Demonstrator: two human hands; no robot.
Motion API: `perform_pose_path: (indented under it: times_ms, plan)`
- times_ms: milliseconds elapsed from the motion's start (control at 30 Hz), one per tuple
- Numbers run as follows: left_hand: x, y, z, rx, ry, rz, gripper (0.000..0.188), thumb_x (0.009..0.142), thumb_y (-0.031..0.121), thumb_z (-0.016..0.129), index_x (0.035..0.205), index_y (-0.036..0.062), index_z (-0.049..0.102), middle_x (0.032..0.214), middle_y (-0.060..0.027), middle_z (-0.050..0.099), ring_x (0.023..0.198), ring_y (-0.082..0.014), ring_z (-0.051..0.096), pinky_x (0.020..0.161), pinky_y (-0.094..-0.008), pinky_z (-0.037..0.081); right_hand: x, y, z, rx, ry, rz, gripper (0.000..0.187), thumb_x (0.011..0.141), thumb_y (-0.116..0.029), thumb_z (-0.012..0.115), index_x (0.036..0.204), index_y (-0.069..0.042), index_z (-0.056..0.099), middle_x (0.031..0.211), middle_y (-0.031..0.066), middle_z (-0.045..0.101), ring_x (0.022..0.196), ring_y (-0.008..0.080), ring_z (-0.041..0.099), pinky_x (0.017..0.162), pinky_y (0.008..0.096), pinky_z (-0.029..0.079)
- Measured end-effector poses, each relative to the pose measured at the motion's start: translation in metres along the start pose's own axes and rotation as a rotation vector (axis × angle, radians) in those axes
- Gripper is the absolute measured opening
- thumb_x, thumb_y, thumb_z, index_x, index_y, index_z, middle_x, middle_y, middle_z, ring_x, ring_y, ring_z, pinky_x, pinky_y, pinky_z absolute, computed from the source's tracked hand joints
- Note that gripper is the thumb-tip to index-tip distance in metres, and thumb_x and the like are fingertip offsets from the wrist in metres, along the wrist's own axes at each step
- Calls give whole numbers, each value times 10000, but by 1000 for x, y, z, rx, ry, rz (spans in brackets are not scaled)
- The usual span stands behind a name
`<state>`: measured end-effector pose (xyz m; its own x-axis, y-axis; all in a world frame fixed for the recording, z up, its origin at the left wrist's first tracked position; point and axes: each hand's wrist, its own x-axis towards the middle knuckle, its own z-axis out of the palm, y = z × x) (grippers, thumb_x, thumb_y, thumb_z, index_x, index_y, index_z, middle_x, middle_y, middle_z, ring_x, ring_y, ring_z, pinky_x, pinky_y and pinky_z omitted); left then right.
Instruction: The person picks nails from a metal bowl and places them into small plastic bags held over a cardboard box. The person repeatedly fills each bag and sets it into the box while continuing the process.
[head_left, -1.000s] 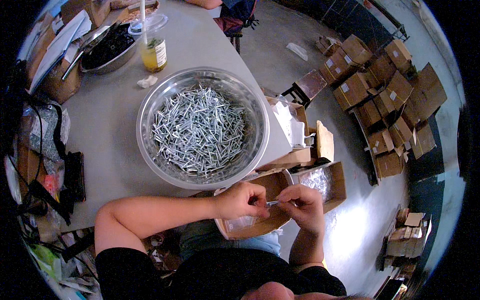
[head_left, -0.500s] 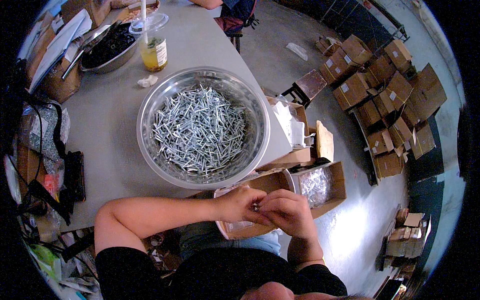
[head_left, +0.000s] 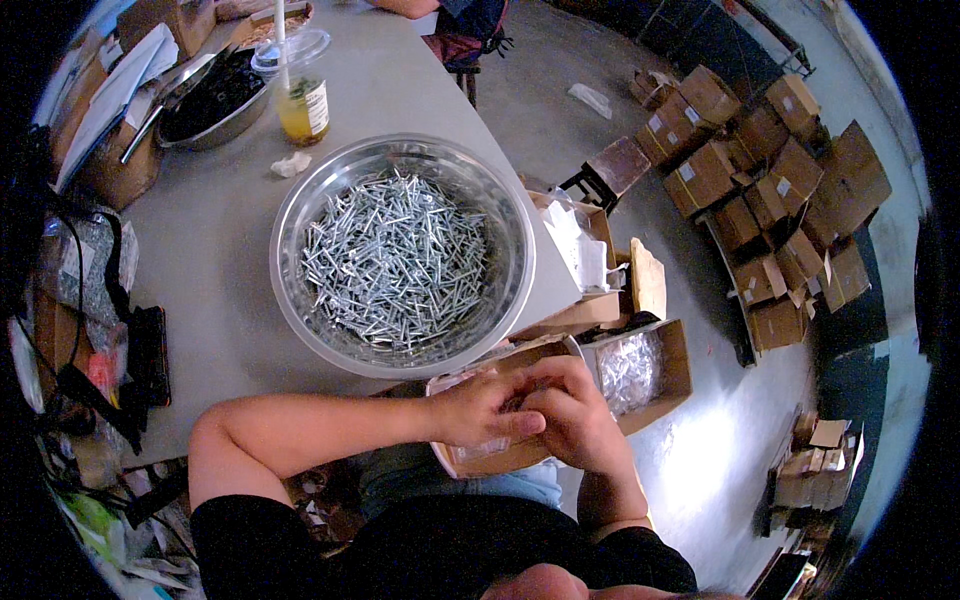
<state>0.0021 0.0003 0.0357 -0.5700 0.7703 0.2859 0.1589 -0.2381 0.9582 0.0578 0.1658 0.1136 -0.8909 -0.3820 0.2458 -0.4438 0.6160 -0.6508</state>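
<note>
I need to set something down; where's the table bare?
The grey table is bare between the large bowl and the flat black object to its left, and beyond the bowl, right of the drink cup. Crowded: the left edge, with a clear bag, and the far-left corner, with a pan.

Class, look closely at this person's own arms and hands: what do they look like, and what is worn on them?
The left sleeve and right sleeve are black and short, leaving both forearms bare. The left hand and right hand wear no gloves. Some fingers are hidden, so rings cannot be ruled out.
</note>
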Motion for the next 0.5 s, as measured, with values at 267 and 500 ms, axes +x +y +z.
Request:
perform_pose_path:
  times_ms: [267,500]
  plan:
    - [2,7,-8,192,203,-10,99,834,70,629,842,6,554,812,-107,538,771,-246,538,712,-327,427,-8,11,4,33,130,273,136,776,-66,708,876,-49,617,875,136,656,783,327,650,702,386,542]
    - [1,14,-7,315,149,-40,96,846,77,612,849,8,545,806,-145,581,799,-293,589,725,-369,453,-7,21,11,49,83,114,145,715,-29,664,800,-22,547,765,123,537,714,306,551,611,368,451]
